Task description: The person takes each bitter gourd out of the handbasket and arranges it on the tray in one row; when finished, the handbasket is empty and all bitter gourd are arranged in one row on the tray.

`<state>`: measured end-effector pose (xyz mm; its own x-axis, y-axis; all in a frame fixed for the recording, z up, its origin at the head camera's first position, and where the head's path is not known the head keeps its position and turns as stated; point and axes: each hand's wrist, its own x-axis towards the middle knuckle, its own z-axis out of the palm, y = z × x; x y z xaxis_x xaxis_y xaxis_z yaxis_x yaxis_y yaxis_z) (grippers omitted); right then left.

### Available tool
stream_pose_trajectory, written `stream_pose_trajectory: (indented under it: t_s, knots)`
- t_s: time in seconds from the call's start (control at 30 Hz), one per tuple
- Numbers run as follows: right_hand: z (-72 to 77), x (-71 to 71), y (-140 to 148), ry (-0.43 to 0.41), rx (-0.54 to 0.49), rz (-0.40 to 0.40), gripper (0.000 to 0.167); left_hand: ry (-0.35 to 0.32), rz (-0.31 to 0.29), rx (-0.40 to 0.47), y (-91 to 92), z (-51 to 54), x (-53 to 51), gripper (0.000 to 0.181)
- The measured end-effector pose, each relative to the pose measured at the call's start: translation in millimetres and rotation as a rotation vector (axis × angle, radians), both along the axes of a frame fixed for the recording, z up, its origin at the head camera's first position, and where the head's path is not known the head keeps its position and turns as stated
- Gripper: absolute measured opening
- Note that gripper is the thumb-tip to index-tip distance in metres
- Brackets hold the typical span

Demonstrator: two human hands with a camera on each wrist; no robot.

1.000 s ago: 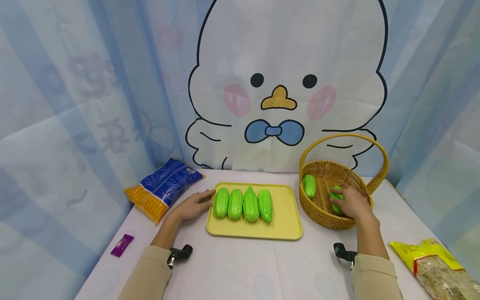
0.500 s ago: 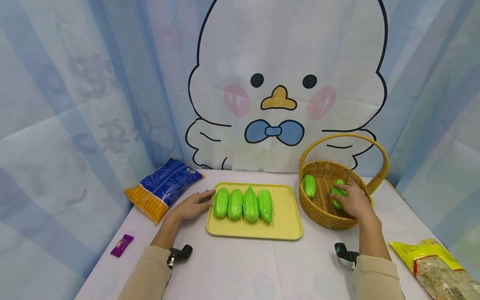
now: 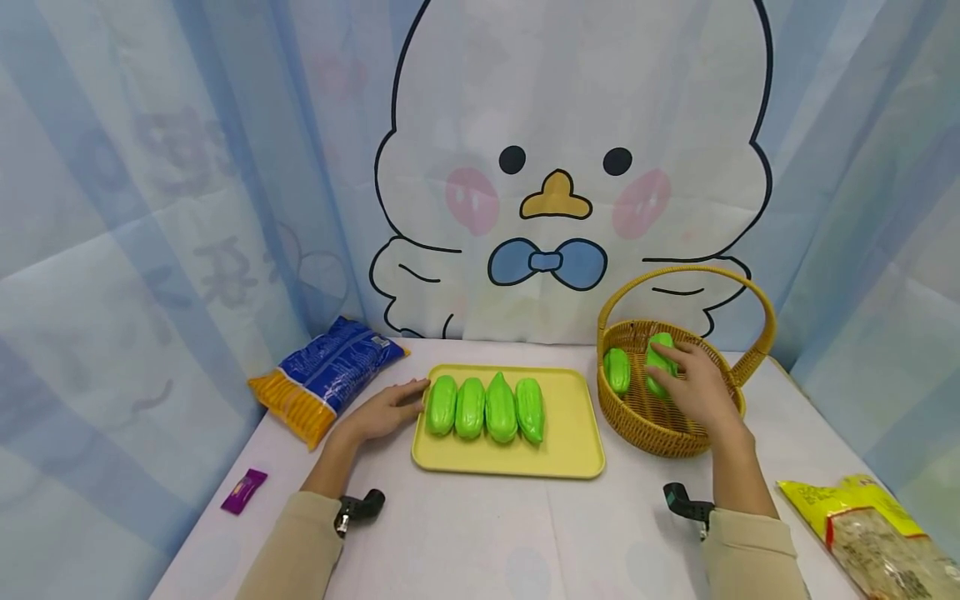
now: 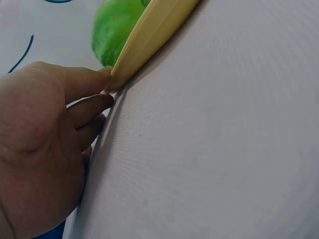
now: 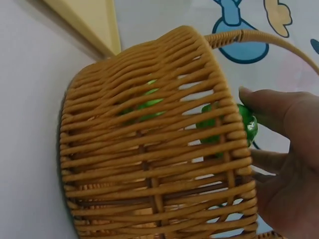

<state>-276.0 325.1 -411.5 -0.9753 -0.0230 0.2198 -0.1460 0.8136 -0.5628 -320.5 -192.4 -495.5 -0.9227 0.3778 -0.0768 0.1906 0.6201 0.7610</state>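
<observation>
My left hand [image 3: 386, 411] pinches the left rim of a yellow tray [image 3: 573, 450], thumb against the edge in the left wrist view. On the tray, several glossy green ribbed gourds [image 3: 501, 408] lie side by side, toward its left. At the right, inside a brown wicker basket [image 3: 652, 440], one green gourd [image 3: 617, 372] leans by the left wall. My right hand [image 3: 701, 385] grips another green gourd [image 3: 662, 364] between thumb and fingers, over the inside of the basket. In the right wrist view the wicker wall partly hides that gourd.
The basket's tall arched handle [image 3: 693, 270] rises over its opening. A blue and orange bag [image 3: 330, 379] lies left of the tray, with a small purple packet [image 3: 244, 491] nearer. A yellow bag with a clear panel [image 3: 873, 533] is at the right. Curtains surround the table.
My right hand has moved up and slightly left, carrying the gripped gourd from the basket's right side toward its back. My left hand and the tray stay put.
</observation>
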Motion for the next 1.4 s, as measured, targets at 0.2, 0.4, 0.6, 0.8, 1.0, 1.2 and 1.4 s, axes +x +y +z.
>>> stream_pose_trajectory:
  t_s: [0.2, 0.4, 0.6, 0.8, 1.0, 1.2, 1.4]
  knots:
    - [8.2, 2.1, -8, 0.051, -0.072, 0.05, 0.062, 0.002, 0.001, -0.008, -0.6, 0.3, -0.3, 0.057]
    - [16.1, 5.0, -18, 0.094, -0.152, 0.118, 0.06, -0.005, -0.01, 0.011, -0.7, 1.6, -1.7, 0.057]
    - [22.3, 7.5, -29, 0.087, -0.198, 0.175, 0.057, -0.004, -0.007, 0.016, -0.4, 1.8, -1.9, 0.058]
    - [22.8, 7.0, -39, 0.064, -0.197, 0.216, 0.056, -0.01, -0.014, 0.027, 0.0, 2.1, -1.1, 0.058]
    - [23.0, 6.9, -48, 0.07, -0.19, 0.249, 0.053, -0.005, -0.019, 0.028, 0.6, 2.0, -1.3, 0.058]
    - [24.2, 9.0, -53, 0.095, -0.164, 0.277, 0.05, -0.007, -0.011, 0.021, 0.8, 3.1, -0.4, 0.058]
    - [24.8, 9.7, -58, 0.07, -0.174, 0.319, 0.048, -0.014, -0.001, 0.013, 0.4, 2.2, -0.2, 0.059]
